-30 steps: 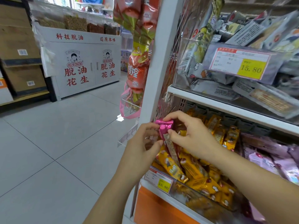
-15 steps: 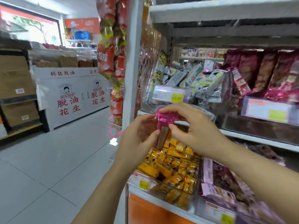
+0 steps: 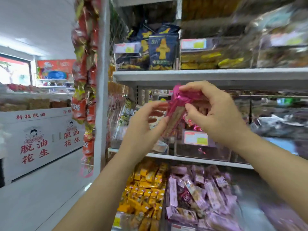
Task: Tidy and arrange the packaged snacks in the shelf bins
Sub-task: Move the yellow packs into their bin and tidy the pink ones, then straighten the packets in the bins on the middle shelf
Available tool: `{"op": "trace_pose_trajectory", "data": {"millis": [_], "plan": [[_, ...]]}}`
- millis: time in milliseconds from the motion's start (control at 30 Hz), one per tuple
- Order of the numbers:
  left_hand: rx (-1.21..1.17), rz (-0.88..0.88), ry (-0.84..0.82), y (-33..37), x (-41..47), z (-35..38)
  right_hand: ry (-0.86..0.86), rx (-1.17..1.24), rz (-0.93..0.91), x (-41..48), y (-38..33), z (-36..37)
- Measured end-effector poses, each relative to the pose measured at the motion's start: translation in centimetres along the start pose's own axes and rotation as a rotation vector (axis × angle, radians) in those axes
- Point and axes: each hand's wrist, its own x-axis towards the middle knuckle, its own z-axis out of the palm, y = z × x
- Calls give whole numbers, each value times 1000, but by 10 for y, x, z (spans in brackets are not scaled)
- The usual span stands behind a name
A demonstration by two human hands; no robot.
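Note:
A pink-wrapped snack bar (image 3: pixel 178 108) is held up in front of the shelves at chest height. My right hand (image 3: pixel 215 114) pinches its crumpled pink top end between thumb and fingers. My left hand (image 3: pixel 146 120) pinches the bar's lower part from the left. Below, a bin of yellow snack packs (image 3: pixel 145 192) sits beside a bin of pale purple bars (image 3: pixel 200 197). Behind my hands stands a clear bin with pink-wrapped sweets (image 3: pixel 196 140).
A white shelf post (image 3: pixel 101 80) runs down the left with strings of red sausages (image 3: pixel 83 80) hanging on it. Upper shelf bins hold dark blue packs (image 3: pixel 162 52) and yellow snacks (image 3: pixel 208 59). A white cabinet (image 3: pixel 38 139) stands across the tiled aisle.
Both hands have lifted the pink bar from the yellow bin's level up to the middle shelf. The view has tilted upward and the top shelf has come into sight.

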Motion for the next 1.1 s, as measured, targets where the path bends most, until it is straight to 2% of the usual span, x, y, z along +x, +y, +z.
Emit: {"op": "trace_pose_trajectory", "data": {"millis": [133, 267, 400, 533, 667, 800, 900, 967, 1100], "plan": [[63, -21, -55, 2, 15, 11, 170, -52, -45, 7, 7, -31], [120, -150, -55, -11, 17, 18, 156, -141, 48, 1, 35, -33], [146, -243, -21, -30, 15, 18, -4, -156, 200, -14, 62, -16], [193, -309, -41, -56, 12, 10, -212, -366, 242, -20, 85, -2], [217, -369, -37, -78, 7, -1, -421, -502, 366, -20, 90, 8], [278, -411, -28, -102, 0, -14, -519, -672, 354, -11, 87, 13], [312, -424, -15, -117, -1, -27, -640, -701, 390, -4, 87, 18], [359, -405, -2, -124, 2, -36, -609, -693, 375, 1, 86, 23], [412, -380, 27, -135, 13, -53, -403, -603, 220, 15, 75, 45]]}}
